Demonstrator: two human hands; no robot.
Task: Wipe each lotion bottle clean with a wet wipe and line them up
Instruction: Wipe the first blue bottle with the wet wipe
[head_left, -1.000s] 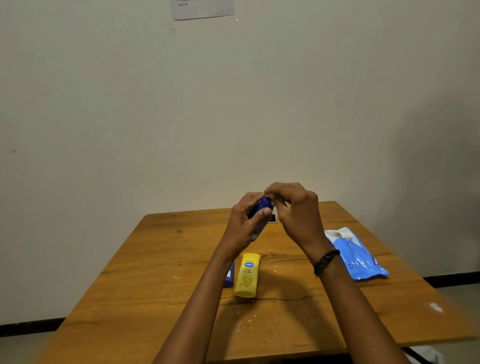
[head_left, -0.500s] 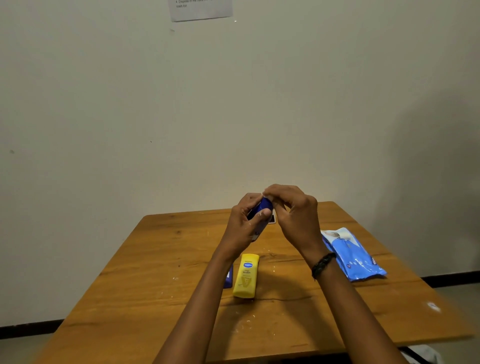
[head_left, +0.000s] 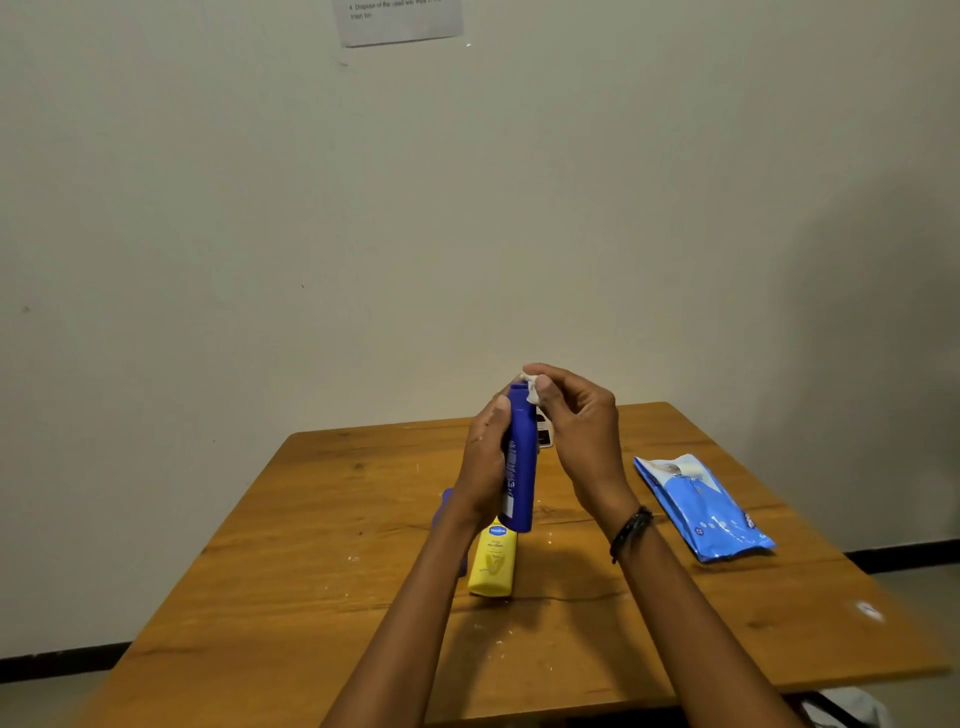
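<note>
Gripping blue bottle (head_left: 521, 457) in left hand (head_left: 485, 462) | right hand (head_left: 582, 426) pinching wipe (head_left: 531, 388) at its cap

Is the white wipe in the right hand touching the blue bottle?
Touching. The head view shows the wet wipe, pinched by the right hand, lying against the top end of the blue bottle with no gap.

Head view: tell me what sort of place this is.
Probably a plain indoor room set up as a work station: a wooden table by a blank wall, with a printed instruction sheet taped up.
</note>
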